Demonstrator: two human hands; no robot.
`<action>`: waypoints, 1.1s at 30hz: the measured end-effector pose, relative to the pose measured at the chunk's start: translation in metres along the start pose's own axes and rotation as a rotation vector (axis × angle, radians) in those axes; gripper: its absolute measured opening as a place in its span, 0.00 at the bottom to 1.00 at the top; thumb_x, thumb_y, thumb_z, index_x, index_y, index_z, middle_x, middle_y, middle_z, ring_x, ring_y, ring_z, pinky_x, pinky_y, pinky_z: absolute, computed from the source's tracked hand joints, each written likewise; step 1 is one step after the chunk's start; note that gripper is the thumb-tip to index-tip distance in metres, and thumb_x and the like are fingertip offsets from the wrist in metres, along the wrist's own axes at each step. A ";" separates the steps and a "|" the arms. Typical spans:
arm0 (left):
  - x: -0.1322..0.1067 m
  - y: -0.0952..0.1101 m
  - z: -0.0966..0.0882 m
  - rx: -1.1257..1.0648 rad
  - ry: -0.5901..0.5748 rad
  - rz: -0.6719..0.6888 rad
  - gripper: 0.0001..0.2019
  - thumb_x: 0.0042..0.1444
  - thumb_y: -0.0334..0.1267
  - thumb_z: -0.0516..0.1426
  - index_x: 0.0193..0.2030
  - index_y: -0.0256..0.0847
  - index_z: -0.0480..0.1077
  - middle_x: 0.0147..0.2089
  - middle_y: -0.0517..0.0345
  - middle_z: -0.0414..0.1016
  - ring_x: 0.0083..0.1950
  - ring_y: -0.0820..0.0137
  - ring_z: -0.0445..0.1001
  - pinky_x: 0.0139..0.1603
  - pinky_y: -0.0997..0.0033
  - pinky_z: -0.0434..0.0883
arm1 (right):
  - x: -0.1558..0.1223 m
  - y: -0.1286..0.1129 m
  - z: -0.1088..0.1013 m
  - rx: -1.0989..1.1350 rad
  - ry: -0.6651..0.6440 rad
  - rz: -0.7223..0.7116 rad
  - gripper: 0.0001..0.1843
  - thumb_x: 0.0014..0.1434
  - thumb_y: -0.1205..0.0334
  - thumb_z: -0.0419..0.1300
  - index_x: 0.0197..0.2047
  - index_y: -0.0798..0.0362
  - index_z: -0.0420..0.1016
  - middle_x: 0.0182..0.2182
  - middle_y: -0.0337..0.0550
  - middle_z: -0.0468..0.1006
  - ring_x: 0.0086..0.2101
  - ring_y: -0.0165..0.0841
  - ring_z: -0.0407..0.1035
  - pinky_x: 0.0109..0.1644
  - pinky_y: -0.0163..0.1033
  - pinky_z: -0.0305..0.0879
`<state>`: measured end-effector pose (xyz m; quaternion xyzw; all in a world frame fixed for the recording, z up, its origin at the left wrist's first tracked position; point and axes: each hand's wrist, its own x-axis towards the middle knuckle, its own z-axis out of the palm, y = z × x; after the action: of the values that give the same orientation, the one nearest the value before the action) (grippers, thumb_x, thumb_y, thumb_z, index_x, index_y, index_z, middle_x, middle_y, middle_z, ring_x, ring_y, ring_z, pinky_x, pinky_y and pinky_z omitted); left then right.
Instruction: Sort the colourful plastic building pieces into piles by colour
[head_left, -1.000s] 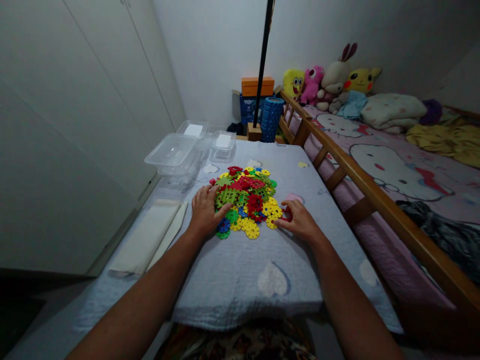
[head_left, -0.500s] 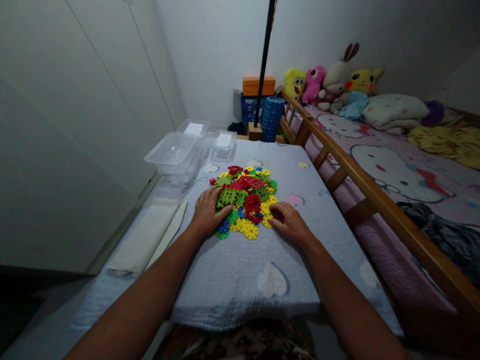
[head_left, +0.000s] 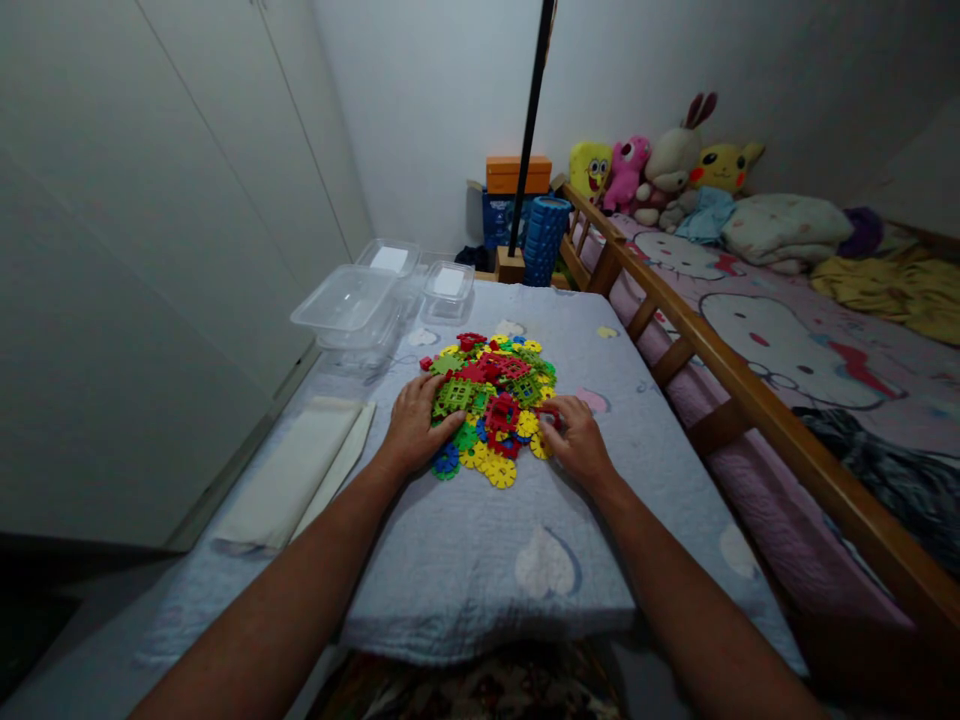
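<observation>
A heap of plastic building pieces [head_left: 480, 400] in red, green, yellow and blue lies mid-table, made up of notched discs and lattice squares. My left hand [head_left: 416, 425] rests against the heap's left side, thumb and fingers apart, beside a green lattice piece [head_left: 454, 395]. On the right edge, my right hand [head_left: 581, 440] has its fingers curled around a red plastic piece [head_left: 551, 413], mostly covered by them. Yellow notched discs [head_left: 528, 425] lie just left of those fingertips. A red lattice piece [head_left: 501, 411] sits at the front of the heap.
Clear plastic containers [head_left: 349, 300] stand at the table's back left. A folded cream cloth [head_left: 292, 470] lies on the left of the tablecloth [head_left: 480, 560]. Along the right runs a wooden bed rail [head_left: 697, 350]. Behind the table stand a black pole [head_left: 529, 130] and a blue roller [head_left: 546, 240].
My right hand has shifted slightly, its fingers now further over the red piece. Red and yellow pieces at the front right of the heap have moved. My left hand stays in place.
</observation>
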<state>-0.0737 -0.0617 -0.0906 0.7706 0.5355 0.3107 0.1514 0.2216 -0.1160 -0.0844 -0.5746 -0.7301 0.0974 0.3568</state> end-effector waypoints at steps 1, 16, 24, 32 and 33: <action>0.000 0.000 0.000 -0.002 0.002 -0.001 0.33 0.60 0.54 0.58 0.69 0.42 0.62 0.70 0.43 0.63 0.72 0.50 0.61 0.73 0.45 0.60 | 0.000 0.002 0.001 -0.040 0.033 0.032 0.15 0.63 0.60 0.58 0.52 0.51 0.78 0.50 0.52 0.80 0.52 0.46 0.71 0.59 0.52 0.65; -0.002 -0.003 0.004 0.007 -0.009 0.069 0.37 0.59 0.56 0.61 0.70 0.41 0.60 0.71 0.41 0.60 0.73 0.48 0.60 0.74 0.43 0.60 | 0.035 -0.010 0.029 0.187 -0.095 0.178 0.39 0.54 0.61 0.64 0.69 0.52 0.62 0.58 0.54 0.76 0.50 0.43 0.74 0.57 0.49 0.71; -0.003 -0.001 0.003 0.012 -0.029 0.076 0.38 0.58 0.57 0.62 0.70 0.40 0.60 0.71 0.40 0.60 0.73 0.48 0.60 0.74 0.43 0.59 | 0.049 -0.017 0.046 0.259 -0.069 0.171 0.41 0.52 0.62 0.66 0.69 0.51 0.62 0.59 0.53 0.75 0.55 0.44 0.72 0.61 0.51 0.69; -0.005 0.001 0.003 -0.002 -0.026 0.073 0.38 0.58 0.57 0.62 0.70 0.42 0.60 0.71 0.41 0.60 0.73 0.48 0.60 0.74 0.41 0.58 | 0.061 -0.018 0.048 0.035 -0.120 0.054 0.37 0.52 0.72 0.63 0.65 0.49 0.68 0.54 0.51 0.77 0.53 0.43 0.71 0.62 0.49 0.67; -0.005 0.001 0.003 -0.004 -0.029 0.071 0.38 0.58 0.57 0.62 0.70 0.41 0.60 0.71 0.41 0.60 0.73 0.48 0.59 0.74 0.41 0.58 | 0.062 -0.018 0.048 0.028 -0.123 0.051 0.36 0.52 0.72 0.62 0.65 0.48 0.69 0.54 0.50 0.77 0.52 0.43 0.72 0.61 0.49 0.68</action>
<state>-0.0722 -0.0663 -0.0937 0.7933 0.5047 0.3057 0.1498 0.1719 -0.0529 -0.0840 -0.5809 -0.7343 0.1516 0.3168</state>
